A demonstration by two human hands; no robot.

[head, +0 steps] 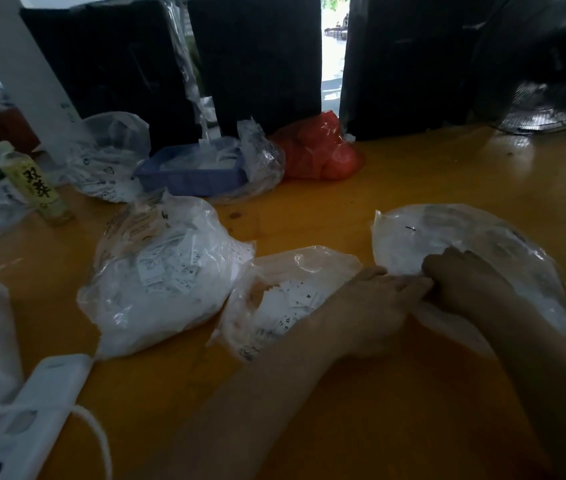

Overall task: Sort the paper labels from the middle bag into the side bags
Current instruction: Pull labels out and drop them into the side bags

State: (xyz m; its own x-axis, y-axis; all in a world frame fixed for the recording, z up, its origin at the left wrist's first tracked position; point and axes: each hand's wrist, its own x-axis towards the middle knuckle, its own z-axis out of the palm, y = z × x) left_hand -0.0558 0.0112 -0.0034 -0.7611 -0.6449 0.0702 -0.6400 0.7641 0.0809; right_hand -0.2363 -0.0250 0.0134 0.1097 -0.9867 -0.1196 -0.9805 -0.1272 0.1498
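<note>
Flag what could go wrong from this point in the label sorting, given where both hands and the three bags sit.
1. Both hands, left hand and right hand, meet at the edge of the right bag; pulling the thin plastic could tear it or spill labels.
2. The left forearm lies across the open middle bag, so lifting it might drag labels out.
3. The left bag bulges full beside the middle bag; labels could mix.

Bottle [37,183]: "双萃"; labels [295,306]: "XL", "M"

Packing workshop: label-filled bags [157,271] crowd a wooden worktable [413,393].
</note>
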